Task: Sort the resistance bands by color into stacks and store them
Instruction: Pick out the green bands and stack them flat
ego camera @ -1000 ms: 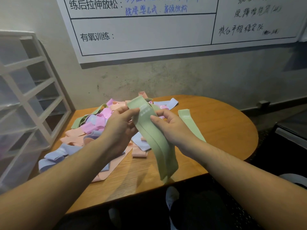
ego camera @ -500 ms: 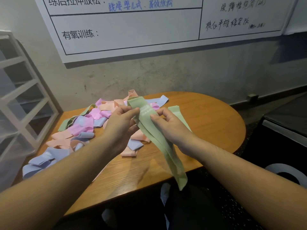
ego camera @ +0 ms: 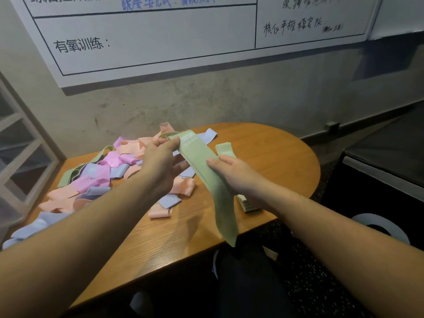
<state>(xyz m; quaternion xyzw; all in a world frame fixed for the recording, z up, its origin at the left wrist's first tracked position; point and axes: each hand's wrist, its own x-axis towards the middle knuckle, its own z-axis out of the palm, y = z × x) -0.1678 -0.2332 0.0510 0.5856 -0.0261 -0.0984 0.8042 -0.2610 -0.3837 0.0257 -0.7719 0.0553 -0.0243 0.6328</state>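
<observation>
A long green resistance band (ego camera: 206, 171) hangs in the air over the wooden table (ego camera: 270, 157), its lower end past the table's front edge. My left hand (ego camera: 160, 164) pinches its top end. My right hand (ego camera: 231, 173) grips it lower down, along the right edge. A jumbled pile of pink, peach, blue and green bands (ego camera: 96, 177) lies on the table's left half. Another green band (ego camera: 226, 149) lies flat on the table behind my right hand, mostly hidden by it.
A white open shelf unit (ego camera: 20, 152) stands at the table's left. A whiteboard (ego camera: 160, 37) hangs on the wall behind. A dark box (ego camera: 385, 171) sits on the floor at right, with a round white object (ego camera: 380, 226) beside it.
My right hand has slid down the green band, away from my left hand, and the band now hangs straighter. The camera has shifted a little.
</observation>
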